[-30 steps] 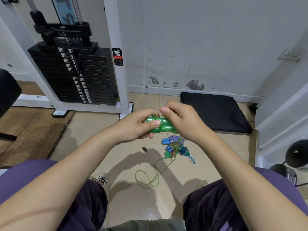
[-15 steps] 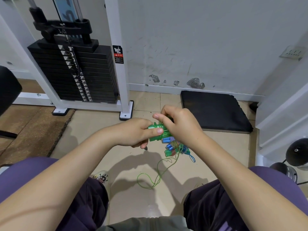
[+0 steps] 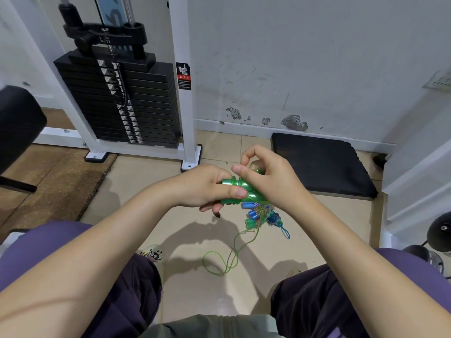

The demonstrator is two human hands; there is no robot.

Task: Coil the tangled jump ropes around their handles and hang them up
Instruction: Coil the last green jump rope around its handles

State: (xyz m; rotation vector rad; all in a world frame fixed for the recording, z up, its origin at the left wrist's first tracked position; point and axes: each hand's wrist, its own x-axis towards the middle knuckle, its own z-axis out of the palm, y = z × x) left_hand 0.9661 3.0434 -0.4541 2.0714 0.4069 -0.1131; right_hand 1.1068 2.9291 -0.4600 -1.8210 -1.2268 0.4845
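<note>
Gripping the green handles in mid-air above the floor, the left hand clamps them while the right hand closes over their far end. Green cord trails down to a loop on the floor, beside a tangled pile of ropes; a black mat lies against the wall.

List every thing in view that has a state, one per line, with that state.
left hand: shut on the green handles
right hand: on the green handles, thumb and forefinger raised
green handles: held together, cord wound round them
green cord: loose loop on the floor, not yet coiled
pile of ropes: tangled, on the floor
weight stack: plates down at rest
</note>
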